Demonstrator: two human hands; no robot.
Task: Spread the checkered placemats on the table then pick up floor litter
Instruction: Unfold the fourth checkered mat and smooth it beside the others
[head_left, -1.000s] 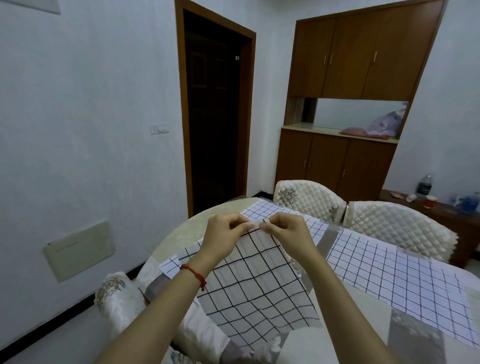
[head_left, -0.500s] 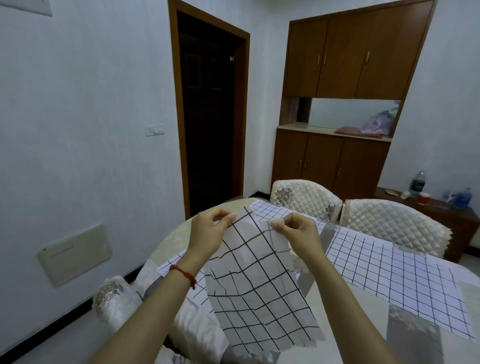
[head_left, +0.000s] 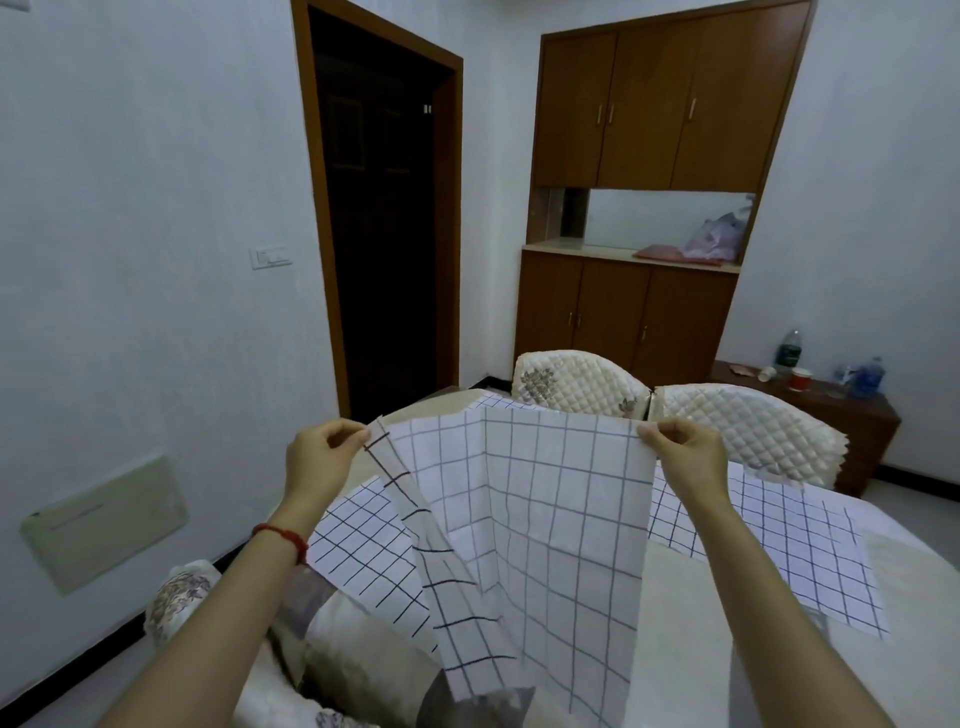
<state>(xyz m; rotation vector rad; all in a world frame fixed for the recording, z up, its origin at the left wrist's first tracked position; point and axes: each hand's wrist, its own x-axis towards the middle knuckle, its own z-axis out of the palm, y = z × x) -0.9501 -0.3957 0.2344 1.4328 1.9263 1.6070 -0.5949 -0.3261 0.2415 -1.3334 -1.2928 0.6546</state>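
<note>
I hold a white checkered placemat up in the air over the round table. My left hand pinches its upper left corner and my right hand pinches its upper right corner. The mat hangs unfolded, with a creased fold still trailing down its left side. Two more checkered placemats lie flat on the table: one at the left behind the held mat, another at the right. No floor litter is visible.
Two quilted white chairs stand at the table's far side, another chair at the near left. A dark doorway and brown cabinets lie beyond. A low side table at the right holds bottles and cups.
My hands have moved apart and risen, opening the folded placemat from a narrow strip to its full width. The view has tilted slightly.
</note>
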